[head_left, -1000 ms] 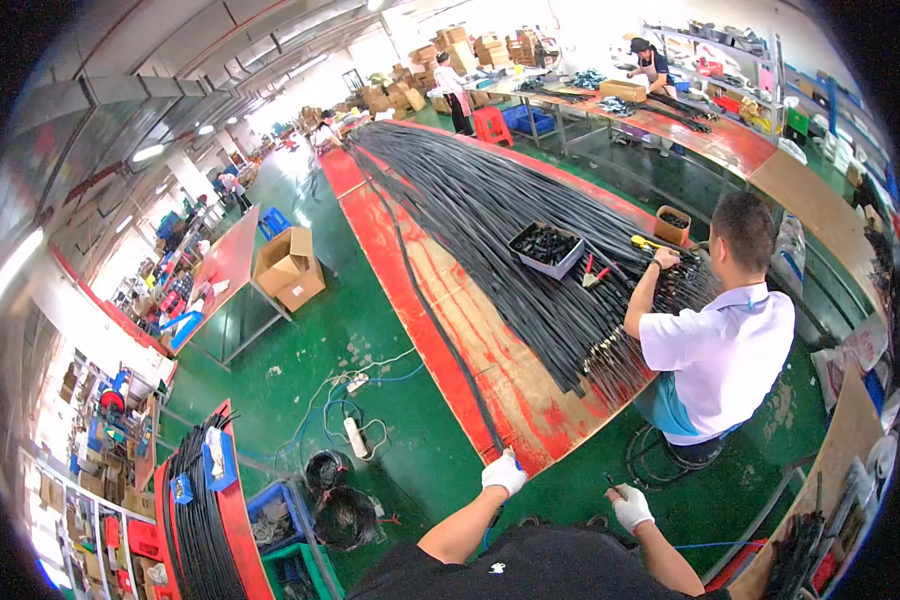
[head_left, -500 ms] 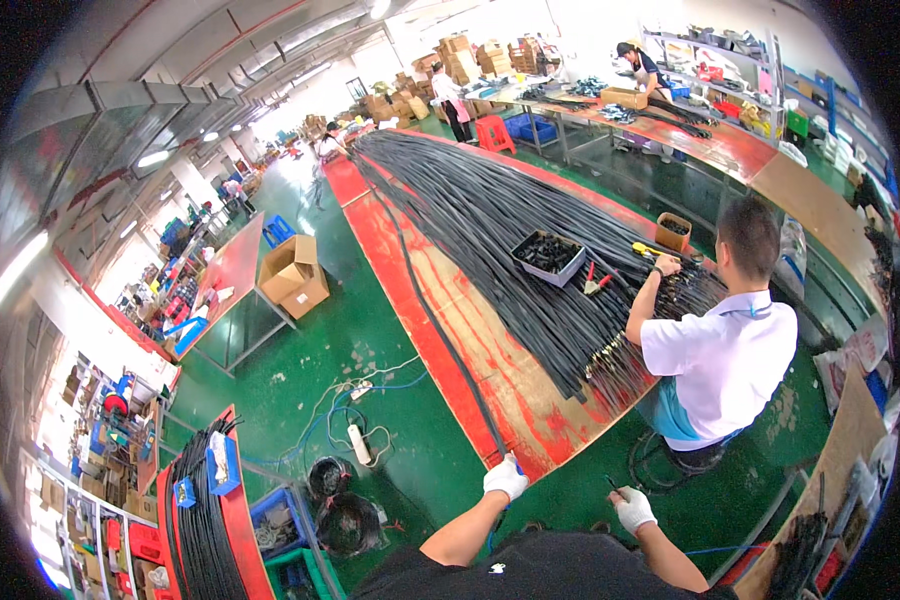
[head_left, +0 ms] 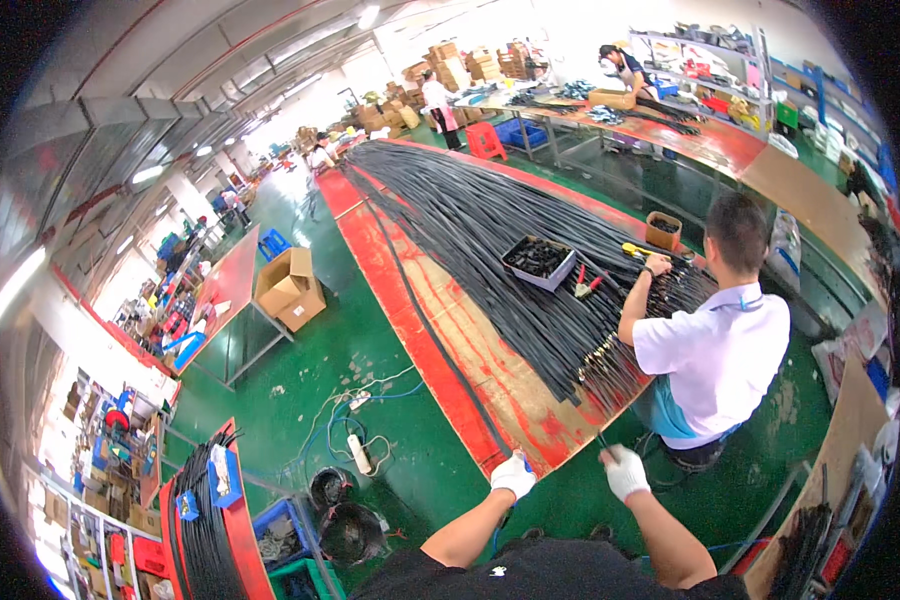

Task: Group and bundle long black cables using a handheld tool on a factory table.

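My left hand (head_left: 513, 475), in a white glove, is closed at the near corner of the long table. Its fingers grip the end of a single black cable (head_left: 438, 345) that runs along the table's left side. Off to the right, just past the table's near edge, my gloved right hand (head_left: 626, 473) is closed on a thin dark piece (head_left: 602, 438), too small to name. A thick spread of black cables (head_left: 470, 240) covers much of the table, with bared ends towards me.
On the cables rest a bin of small black parts (head_left: 540, 258) and red-handled pliers (head_left: 590, 286). A seated co-worker (head_left: 720, 340) works at the right edge beside a small brown box (head_left: 663, 231). Buckets (head_left: 352, 532) and a power strip (head_left: 358, 453) are on the floor at left.
My right hand has moved up and slightly left, towards the table's near edge, with the thin dark piece. My left hand stays at the corner on the cable. The view has shifted slightly.
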Available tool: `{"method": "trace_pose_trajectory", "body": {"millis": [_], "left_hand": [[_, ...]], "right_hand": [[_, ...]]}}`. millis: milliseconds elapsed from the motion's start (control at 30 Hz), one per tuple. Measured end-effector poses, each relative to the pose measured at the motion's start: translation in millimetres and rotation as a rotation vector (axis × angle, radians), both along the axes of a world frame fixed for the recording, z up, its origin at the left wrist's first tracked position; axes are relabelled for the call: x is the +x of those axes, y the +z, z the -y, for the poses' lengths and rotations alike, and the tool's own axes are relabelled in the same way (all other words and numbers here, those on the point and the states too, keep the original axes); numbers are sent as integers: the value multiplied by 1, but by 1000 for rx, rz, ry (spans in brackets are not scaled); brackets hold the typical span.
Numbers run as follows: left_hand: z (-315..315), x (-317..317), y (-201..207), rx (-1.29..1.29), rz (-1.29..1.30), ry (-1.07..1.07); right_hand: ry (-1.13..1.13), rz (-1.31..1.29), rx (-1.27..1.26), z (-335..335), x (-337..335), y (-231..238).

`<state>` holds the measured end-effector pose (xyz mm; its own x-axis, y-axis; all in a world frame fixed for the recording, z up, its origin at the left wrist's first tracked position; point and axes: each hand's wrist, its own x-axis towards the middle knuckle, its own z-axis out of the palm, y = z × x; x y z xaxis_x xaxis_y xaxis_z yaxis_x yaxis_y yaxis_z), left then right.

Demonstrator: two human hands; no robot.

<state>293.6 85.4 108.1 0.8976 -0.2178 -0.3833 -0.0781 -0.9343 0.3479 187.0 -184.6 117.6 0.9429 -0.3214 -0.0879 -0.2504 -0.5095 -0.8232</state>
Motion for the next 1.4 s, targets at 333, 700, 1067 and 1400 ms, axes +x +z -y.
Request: {"method": "trace_pose_trajectory", "body": {"millis": [333,700,1067,1400], "left_hand": [[35,13,10,63,-3,39],[17,45,-9,143,106,129],[11,90,-116,-118,-57,1],[-2,101,-135,-333,-220,88]], "right_hand": [[28,91,486,7,-32,-68],[135,-65,479,-18,14,6],[0,-220,503,-46,-41,-115],[-45,-248,408,-93,-34,-210]]}}
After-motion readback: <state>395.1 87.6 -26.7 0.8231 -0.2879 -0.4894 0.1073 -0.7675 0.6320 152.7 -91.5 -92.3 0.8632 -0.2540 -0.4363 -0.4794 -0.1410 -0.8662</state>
